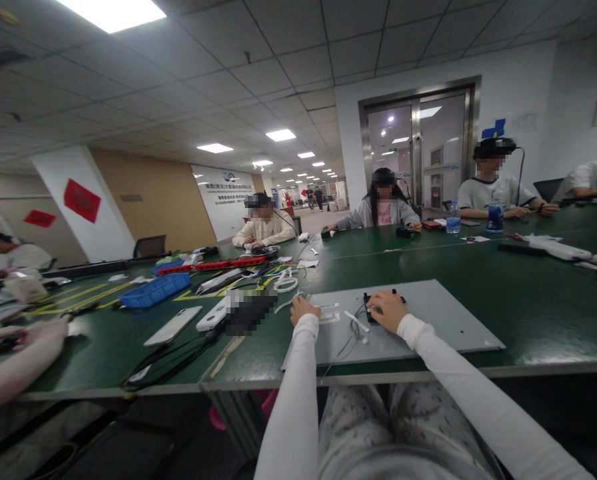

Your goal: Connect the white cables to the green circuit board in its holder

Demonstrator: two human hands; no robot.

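A flat grey panel (443, 320) lies on the green table in front of me. My left hand (304, 309) is at its far left corner, fingers curled over the edge and thumb on the top face. Near the panel's middle, my right hand (389, 309) is closed over a small black part (369, 313), whose far end shows beyond the fingers. A thin grey cable (351, 341) with a small white plug runs from there toward the near edge. Beside it lies a white strip (357, 321). White labels (330, 316) are stuck near my left hand.
To the left are a coiled white cable (286, 281), a white power bank-like box (219, 313), a white phone (173, 326), a blue tray (156, 291) and a red power strip (213, 265). A co-worker's arm (28, 360) rests at far left. Bottles (453, 219) stand across the table near seated people.
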